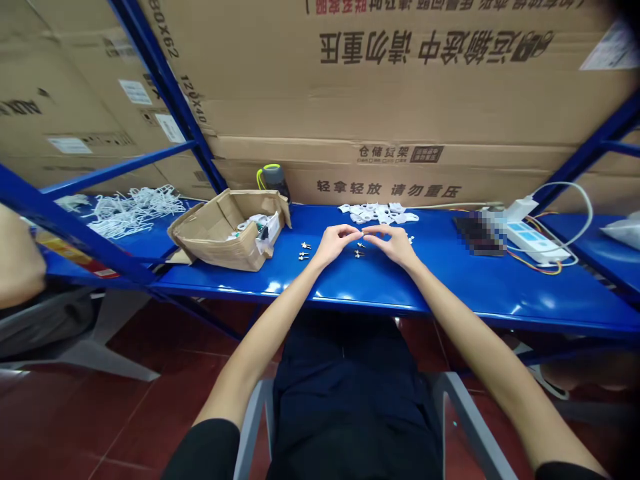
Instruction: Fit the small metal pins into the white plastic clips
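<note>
Above the blue shelf top (280, 273), my left hand (336, 244) and my right hand (393, 245) meet at their fingertips. Both are closed in a pinch around one spot; a tiny whitish bit shows there, too small to name. Small metal pieces with thin shafts (304, 256) lie left of my left hand. More such metal pieces (359, 254) rest below the fingertips, between the hands. Just behind the hands is a loose pile of flat white plastic parts (377, 213). A few small white bits (411, 239) sit beside my right hand.
An open cardboard box (225, 250) with mixed parts stands at left, a dark speaker-like cylinder (275, 179) behind it. A white power strip (537, 241) with cables and a blurred dark object (479, 233) are at right. White wire bundles (135, 210) and another person's arm (17, 260) appear far left.
</note>
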`<state>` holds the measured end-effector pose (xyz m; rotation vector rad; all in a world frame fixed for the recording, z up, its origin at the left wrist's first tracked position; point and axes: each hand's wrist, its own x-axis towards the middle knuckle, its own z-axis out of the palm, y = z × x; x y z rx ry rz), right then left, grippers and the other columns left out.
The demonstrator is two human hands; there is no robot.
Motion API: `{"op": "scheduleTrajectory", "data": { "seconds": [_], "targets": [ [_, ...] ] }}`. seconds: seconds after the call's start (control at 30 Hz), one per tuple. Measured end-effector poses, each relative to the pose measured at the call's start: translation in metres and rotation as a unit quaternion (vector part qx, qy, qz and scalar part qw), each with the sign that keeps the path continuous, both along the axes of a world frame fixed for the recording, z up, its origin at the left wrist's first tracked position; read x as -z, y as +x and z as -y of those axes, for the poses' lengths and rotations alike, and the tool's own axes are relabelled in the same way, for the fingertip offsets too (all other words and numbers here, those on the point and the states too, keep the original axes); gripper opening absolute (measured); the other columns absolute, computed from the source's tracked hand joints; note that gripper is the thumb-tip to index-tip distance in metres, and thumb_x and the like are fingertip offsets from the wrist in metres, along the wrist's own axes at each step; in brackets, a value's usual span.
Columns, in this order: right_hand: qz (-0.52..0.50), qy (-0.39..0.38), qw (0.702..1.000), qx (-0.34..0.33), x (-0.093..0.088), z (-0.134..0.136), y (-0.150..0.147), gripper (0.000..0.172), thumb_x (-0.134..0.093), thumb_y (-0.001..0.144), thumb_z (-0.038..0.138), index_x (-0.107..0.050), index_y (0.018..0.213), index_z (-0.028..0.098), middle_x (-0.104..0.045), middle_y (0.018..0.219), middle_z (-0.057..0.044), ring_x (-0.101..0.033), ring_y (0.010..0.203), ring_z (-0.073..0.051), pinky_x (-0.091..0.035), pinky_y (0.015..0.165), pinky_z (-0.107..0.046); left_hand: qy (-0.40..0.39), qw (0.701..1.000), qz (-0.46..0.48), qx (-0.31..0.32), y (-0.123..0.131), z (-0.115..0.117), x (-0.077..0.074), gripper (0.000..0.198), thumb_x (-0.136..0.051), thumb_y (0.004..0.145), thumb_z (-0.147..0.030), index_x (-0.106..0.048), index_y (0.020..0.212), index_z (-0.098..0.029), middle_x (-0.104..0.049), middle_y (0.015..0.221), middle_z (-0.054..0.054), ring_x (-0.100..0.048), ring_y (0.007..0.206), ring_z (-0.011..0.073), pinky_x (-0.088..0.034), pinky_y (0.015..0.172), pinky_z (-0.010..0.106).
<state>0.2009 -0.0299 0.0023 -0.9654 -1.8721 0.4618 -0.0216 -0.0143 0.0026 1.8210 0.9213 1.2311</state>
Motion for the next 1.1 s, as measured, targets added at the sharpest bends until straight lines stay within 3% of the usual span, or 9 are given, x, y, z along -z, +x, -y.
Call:
{"op": "scheduleTrajectory", "data": {
  "seconds": [0.13, 0.43, 0.7, 0.87, 1.0, 1.1],
  "targets": [
    [-0.009, -0.018, 1.0, 0.003, -0.003, 0.002, -0.002, 0.035, -0.071, 0.096, 0.058, -0.085, 0.099, 0.026, -0.084, 0.103, -0.006, -0.075, 0.095, -0.028, -0.055, 0.083, -0.041, 0.03, 0.999, -0.014, -0.028, -0.001, 0.0, -0.001, 0.032, -0.083, 0.086, -0.051, -0.088, 0.092, -0.021, -0.082, 0.09, 0.005, -0.065, 0.075, 0.0191, -0.048, 0.073, 0.033],
    [-0.012, -0.007, 1.0, 0.015, -0.003, 0.002, 0.0, 0.038, -0.07, 0.095, 0.061, -0.082, 0.093, 0.025, -0.083, 0.098, -0.007, -0.073, 0.089, -0.026, -0.055, 0.078, -0.04, 0.047, 0.999, -0.015, -0.014, -0.002, -0.005, 0.006, 0.028, -0.081, 0.09, -0.05, -0.088, 0.096, -0.023, -0.084, 0.099, 0.007, -0.072, 0.094, 0.0252, -0.052, 0.089, 0.037],
    [0.053, 0.004, 0.998, 0.017, 0.002, 0.001, 0.0, 0.041, -0.066, 0.096, 0.064, -0.079, 0.093, 0.025, -0.082, 0.095, -0.005, -0.071, 0.083, -0.024, -0.057, 0.084, -0.04, 0.113, 0.982, -0.148, -0.033, -0.004, 0.001, 0.003, 0.027, -0.071, 0.1, -0.049, -0.087, 0.1, -0.027, -0.083, 0.103, 0.005, -0.063, 0.092, 0.0242, -0.047, 0.096, 0.04],
    [0.126, -0.002, 0.989, 0.072, 0.011, -0.011, 0.008, 0.027, -0.067, 0.097, 0.047, -0.081, 0.092, 0.025, -0.081, 0.096, -0.007, -0.071, 0.089, -0.026, -0.056, 0.089, -0.042, 0.123, 0.958, -0.252, -0.06, -0.003, 0.003, 0.003, 0.026, -0.064, 0.106, -0.039, -0.086, 0.11, -0.026, -0.081, 0.117, 0.007, -0.06, 0.108, 0.0278, -0.039, 0.107, 0.044],
    [0.204, -0.015, 0.974, 0.101, 0.016, -0.015, 0.012, 0.016, -0.069, 0.095, 0.031, -0.082, 0.091, 0.024, -0.08, 0.102, -0.008, -0.07, 0.093, -0.027, -0.054, 0.089, -0.042, 0.116, 0.946, -0.294, -0.067, -0.002, 0.001, 0.005, 0.029, -0.061, 0.107, -0.039, -0.086, 0.111, -0.025, -0.08, 0.121, 0.006, -0.06, 0.109, 0.0279, -0.04, 0.104, 0.043],
    [0.222, -0.012, 0.969, 0.107, 0.017, -0.014, 0.011, 0.015, -0.068, 0.095, 0.029, -0.083, 0.094, 0.024, -0.08, 0.109, -0.009, -0.069, 0.096, -0.027, -0.054, 0.088, -0.042, 0.108, 0.943, -0.308, -0.065, -0.001, -0.001, 0.006, 0.027, -0.067, 0.104, -0.042, -0.088, 0.104, -0.025, -0.079, 0.116, 0.007, -0.061, 0.106, 0.0276, -0.042, 0.1, 0.042]
  ]
}}
